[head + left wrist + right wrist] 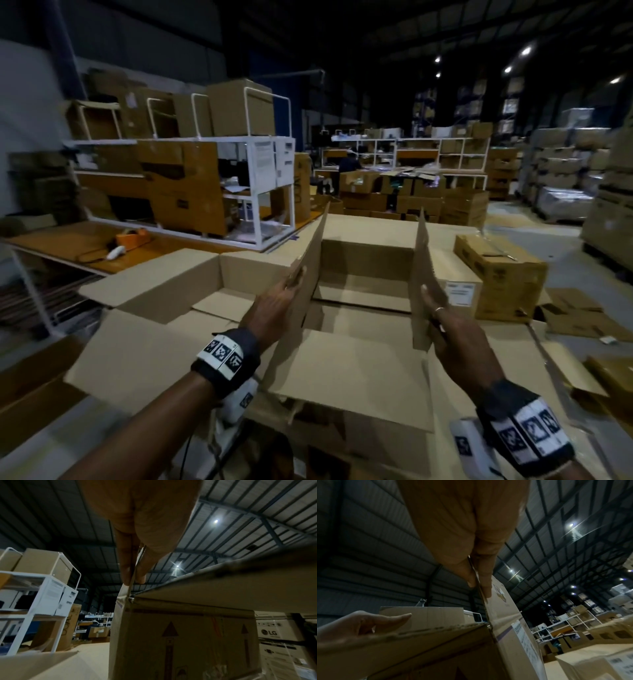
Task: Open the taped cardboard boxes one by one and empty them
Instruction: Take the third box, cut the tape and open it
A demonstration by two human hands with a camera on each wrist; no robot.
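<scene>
Box flaps pulled up, centre frame

Left hand [274, 308] and right hand [455, 329] each pinch a flap [310, 260] upright, so the box [346, 373] stays open for emptying.

A white metal shelf rack [219, 178] stands at the far left, with brown cartons [239, 106] on its top tier and printed sheets [265, 164] fixed to its end panel. On the orange tabletop [68, 246] before it lie an orange tape dispenser [132, 236] and a white handheld scanner [114, 253]. Farther back, a person in dark clothes [349, 163] bends at another white rack [445, 154]. Ceiling lamps [525, 51] glow overhead. Wrapped pallets [561, 164] line the right side.
</scene>
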